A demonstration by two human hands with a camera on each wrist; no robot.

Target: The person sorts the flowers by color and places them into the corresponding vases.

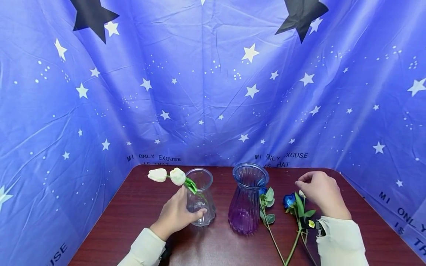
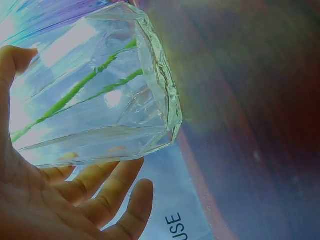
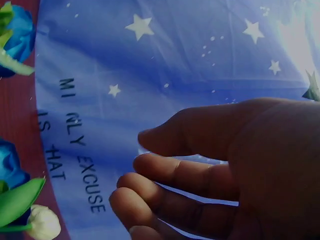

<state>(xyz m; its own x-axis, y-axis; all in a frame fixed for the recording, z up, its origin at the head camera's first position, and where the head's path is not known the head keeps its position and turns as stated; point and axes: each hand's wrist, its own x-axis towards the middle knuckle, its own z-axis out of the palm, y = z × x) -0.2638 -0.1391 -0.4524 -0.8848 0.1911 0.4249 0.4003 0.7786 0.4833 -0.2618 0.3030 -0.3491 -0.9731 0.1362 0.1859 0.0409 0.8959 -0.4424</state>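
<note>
My left hand (image 1: pixel 176 213) grips a clear glass vase (image 1: pixel 208 201) standing on the table, its thumb across the near side and its fingers on the outer side. Two white tulips (image 1: pixel 178 176) lean left out of this vase; their green stems (image 2: pixel 75 95) show through the glass in the left wrist view. To the right, my right hand (image 1: pixel 323 193) hovers above the flowers with fingers loosely bent. Nothing is between its thumb and fingers. Below it lie a blue rose (image 1: pixel 289 200) and a white bud (image 3: pixel 44 223) among green leaves.
A blue-to-purple ribbed glass vase (image 1: pixel 244 210) stands between the hands. Just right of it lies another blue flower stem with green leaves (image 1: pixel 270 218). The brown table (image 1: pixel 206 247) ends at a blue star-printed cloth (image 1: pixel 213 111) around its back and sides.
</note>
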